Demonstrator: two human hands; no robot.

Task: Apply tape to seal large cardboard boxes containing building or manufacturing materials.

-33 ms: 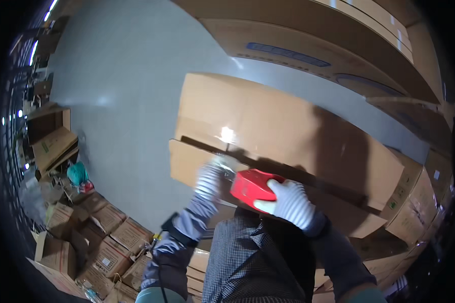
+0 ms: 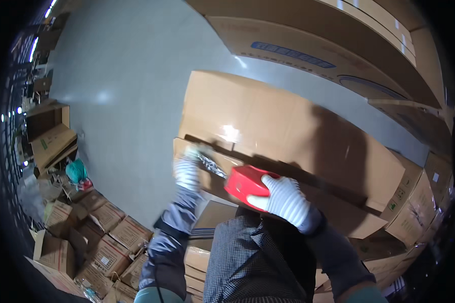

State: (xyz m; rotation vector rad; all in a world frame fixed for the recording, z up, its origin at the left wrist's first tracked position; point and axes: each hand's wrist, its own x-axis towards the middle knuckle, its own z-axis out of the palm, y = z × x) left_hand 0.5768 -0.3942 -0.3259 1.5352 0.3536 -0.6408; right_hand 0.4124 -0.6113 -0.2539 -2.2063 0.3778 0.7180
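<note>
A long brown cardboard carton [image 2: 268, 118] lies in front of me, with a dark gap running lengthwise between its two top flaps. My right hand [image 2: 287, 201], in a striped glove, grips a red tape dispenser [image 2: 245, 185] above the near flap. From the dispenser a shiny strip of clear tape [image 2: 212, 165] stretches left to my left hand [image 2: 188, 169]. That gloved hand is blurred, its fingers closed at the tape's end over the near flap's left part. Whether the tape touches the cardboard I cannot tell.
A large open carton [image 2: 288, 53] stands beyond, on the grey floor [image 2: 131, 76]. Several brown boxes [image 2: 108, 255] are packed at the lower left, near a teal bundle [image 2: 76, 171]. Another box [image 2: 407, 202] adjoins the carton's right end.
My left hand has moved left and slightly away from me, drawing a longer strip of tape out. My right hand and the red dispenser have shifted slightly left.
</note>
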